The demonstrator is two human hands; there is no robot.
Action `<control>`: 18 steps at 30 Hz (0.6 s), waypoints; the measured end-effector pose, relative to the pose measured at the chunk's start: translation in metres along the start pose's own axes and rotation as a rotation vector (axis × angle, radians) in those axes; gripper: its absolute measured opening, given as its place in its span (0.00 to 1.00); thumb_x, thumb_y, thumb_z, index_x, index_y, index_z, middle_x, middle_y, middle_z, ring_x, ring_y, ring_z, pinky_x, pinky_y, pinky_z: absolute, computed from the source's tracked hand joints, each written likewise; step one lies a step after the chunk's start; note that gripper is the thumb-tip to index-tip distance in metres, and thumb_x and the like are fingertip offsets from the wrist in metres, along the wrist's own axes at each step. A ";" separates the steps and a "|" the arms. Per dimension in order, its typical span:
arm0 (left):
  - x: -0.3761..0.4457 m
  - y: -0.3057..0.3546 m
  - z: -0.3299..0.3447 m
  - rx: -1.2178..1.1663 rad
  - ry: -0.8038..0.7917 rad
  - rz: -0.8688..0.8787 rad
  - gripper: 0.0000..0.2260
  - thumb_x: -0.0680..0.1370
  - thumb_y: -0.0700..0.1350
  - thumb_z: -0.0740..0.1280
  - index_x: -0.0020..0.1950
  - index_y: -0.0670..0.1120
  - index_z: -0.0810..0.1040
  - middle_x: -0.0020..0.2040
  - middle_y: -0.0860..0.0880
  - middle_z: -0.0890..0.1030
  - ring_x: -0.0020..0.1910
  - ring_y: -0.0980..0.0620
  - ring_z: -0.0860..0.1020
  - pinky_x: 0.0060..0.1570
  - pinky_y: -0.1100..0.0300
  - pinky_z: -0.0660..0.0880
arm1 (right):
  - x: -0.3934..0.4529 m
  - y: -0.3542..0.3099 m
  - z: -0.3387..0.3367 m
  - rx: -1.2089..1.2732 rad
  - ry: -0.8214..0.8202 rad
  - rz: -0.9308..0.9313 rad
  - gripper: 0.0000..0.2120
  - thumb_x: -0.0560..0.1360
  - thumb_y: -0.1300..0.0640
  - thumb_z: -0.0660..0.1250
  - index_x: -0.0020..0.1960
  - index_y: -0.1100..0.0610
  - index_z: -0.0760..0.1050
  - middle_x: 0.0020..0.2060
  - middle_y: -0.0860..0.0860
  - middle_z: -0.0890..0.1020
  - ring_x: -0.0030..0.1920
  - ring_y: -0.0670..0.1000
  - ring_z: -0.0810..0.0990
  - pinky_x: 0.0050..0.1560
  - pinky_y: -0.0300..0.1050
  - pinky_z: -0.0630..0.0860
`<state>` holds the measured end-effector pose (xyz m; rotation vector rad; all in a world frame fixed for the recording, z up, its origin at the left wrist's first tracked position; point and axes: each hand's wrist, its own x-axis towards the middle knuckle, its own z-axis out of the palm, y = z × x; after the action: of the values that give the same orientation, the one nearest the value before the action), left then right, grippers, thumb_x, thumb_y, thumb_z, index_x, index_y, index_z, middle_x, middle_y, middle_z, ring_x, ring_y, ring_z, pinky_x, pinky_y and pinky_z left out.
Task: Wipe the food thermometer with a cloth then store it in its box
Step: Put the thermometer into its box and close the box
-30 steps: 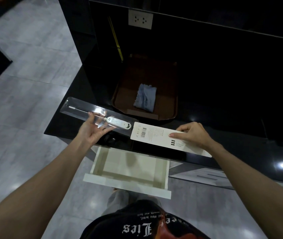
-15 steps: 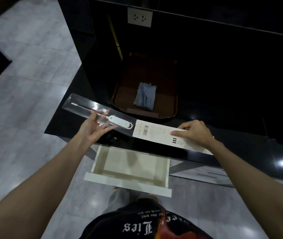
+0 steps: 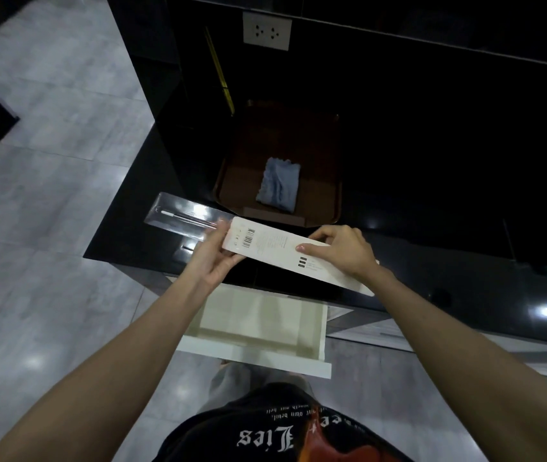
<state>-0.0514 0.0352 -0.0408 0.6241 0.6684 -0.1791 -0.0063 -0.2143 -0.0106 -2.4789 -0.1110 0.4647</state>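
Note:
A clear plastic tray (image 3: 178,213) carries the food thermometer (image 3: 182,216); only the thin probe end shows, its white head now hidden inside the white box (image 3: 275,248). My left hand (image 3: 213,258) holds the tray where it enters the box's open left end. Further right, my right hand (image 3: 339,250) grips the long box, thumb on its top face. Both are held just above the black counter's front edge (image 3: 122,258). The blue-grey cloth (image 3: 279,185) lies folded in a brown tray (image 3: 329,181) behind.
A white drawer (image 3: 258,331) stands pulled open below the counter edge, right under my hands. A wall socket (image 3: 267,31) sits on the dark back wall. Grey floor tiles (image 3: 48,228) lie to the left.
The white box has slid left over the clear tray, covering the thermometer's white head. My hands have come closer together.

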 end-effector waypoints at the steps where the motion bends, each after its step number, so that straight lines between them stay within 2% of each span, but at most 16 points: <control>1: -0.004 -0.005 0.004 0.035 -0.014 0.016 0.05 0.78 0.39 0.65 0.53 0.43 0.74 0.54 0.40 0.80 0.54 0.44 0.80 0.42 0.46 0.82 | 0.000 -0.005 0.003 0.007 0.001 -0.008 0.22 0.63 0.29 0.71 0.48 0.43 0.82 0.42 0.42 0.83 0.51 0.47 0.78 0.51 0.49 0.75; 3: -0.007 -0.014 0.011 0.084 -0.019 0.034 0.12 0.75 0.31 0.65 0.56 0.42 0.74 0.52 0.41 0.81 0.49 0.46 0.82 0.40 0.50 0.82 | 0.000 -0.014 0.009 0.021 0.005 -0.020 0.23 0.63 0.29 0.71 0.49 0.44 0.82 0.38 0.42 0.81 0.48 0.47 0.79 0.48 0.48 0.75; 6: -0.012 -0.021 0.020 0.094 0.011 0.054 0.18 0.73 0.27 0.65 0.62 0.38 0.74 0.54 0.40 0.81 0.45 0.47 0.83 0.42 0.51 0.82 | 0.000 -0.020 0.012 0.008 0.005 -0.052 0.24 0.64 0.29 0.70 0.50 0.45 0.81 0.33 0.41 0.77 0.44 0.46 0.78 0.42 0.45 0.72; 10: -0.012 -0.010 0.015 0.050 0.057 0.117 0.13 0.73 0.27 0.65 0.55 0.39 0.76 0.53 0.41 0.81 0.52 0.45 0.81 0.45 0.48 0.81 | -0.001 -0.006 -0.004 0.093 -0.071 -0.002 0.23 0.64 0.29 0.70 0.48 0.46 0.82 0.36 0.45 0.82 0.41 0.46 0.81 0.41 0.45 0.77; 12: -0.011 -0.003 0.009 0.030 0.083 0.139 0.11 0.74 0.29 0.65 0.53 0.40 0.76 0.55 0.40 0.81 0.55 0.43 0.80 0.46 0.46 0.81 | 0.000 0.008 -0.013 0.276 -0.203 0.080 0.17 0.68 0.40 0.74 0.50 0.50 0.83 0.44 0.50 0.86 0.45 0.48 0.82 0.48 0.47 0.79; 14: -0.011 -0.002 0.006 0.010 0.090 0.146 0.09 0.76 0.31 0.65 0.54 0.40 0.76 0.55 0.40 0.81 0.57 0.42 0.79 0.46 0.44 0.80 | 0.000 0.019 -0.016 0.543 -0.366 0.179 0.14 0.75 0.57 0.72 0.59 0.57 0.79 0.52 0.55 0.84 0.52 0.52 0.82 0.59 0.50 0.78; 16: -0.013 -0.007 0.008 -0.012 0.069 0.136 0.09 0.77 0.34 0.64 0.56 0.40 0.75 0.55 0.40 0.81 0.56 0.43 0.79 0.45 0.43 0.80 | -0.003 0.019 -0.016 0.766 -0.459 0.224 0.18 0.77 0.70 0.65 0.66 0.62 0.73 0.57 0.58 0.81 0.56 0.53 0.80 0.59 0.47 0.78; 18: -0.015 -0.015 0.013 -0.026 0.045 0.111 0.09 0.78 0.37 0.64 0.59 0.42 0.74 0.55 0.40 0.81 0.56 0.43 0.79 0.46 0.42 0.80 | -0.006 0.014 -0.013 0.844 -0.490 0.206 0.21 0.77 0.75 0.61 0.67 0.63 0.71 0.57 0.57 0.80 0.55 0.53 0.81 0.54 0.43 0.80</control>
<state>-0.0618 0.0147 -0.0306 0.6400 0.6768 -0.0537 -0.0074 -0.2341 -0.0072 -1.5230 0.1272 0.9684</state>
